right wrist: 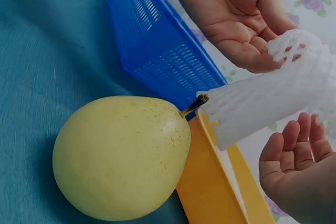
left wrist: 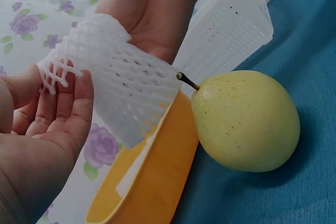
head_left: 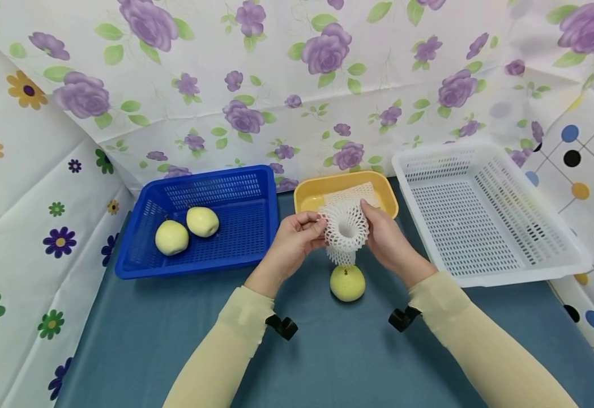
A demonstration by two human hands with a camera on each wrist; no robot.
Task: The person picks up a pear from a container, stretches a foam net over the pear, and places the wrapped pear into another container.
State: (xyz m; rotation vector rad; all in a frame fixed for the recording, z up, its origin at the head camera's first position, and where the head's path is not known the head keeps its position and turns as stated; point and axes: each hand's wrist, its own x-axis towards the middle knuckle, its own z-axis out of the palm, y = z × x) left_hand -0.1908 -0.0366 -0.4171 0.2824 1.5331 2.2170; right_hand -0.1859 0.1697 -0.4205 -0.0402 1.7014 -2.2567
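A white foam fruit net, its upper rim folded outward into a ring, is held between both hands above the table. My left hand pinches the rim on the left side with thumb and fingers, as the left wrist view confirms. On the other side my right hand grips the rim, its thumb near the top; the net hides part of this grip. Below the net's hanging end, a yellow-green pear rests on the table, its dark stem pointing toward the net.
Behind the hands stands a yellow tray with more foam netting in it. A blue basket at the left contains two pears. At the right is a white perforated basket. Flowered cloth hangs behind.
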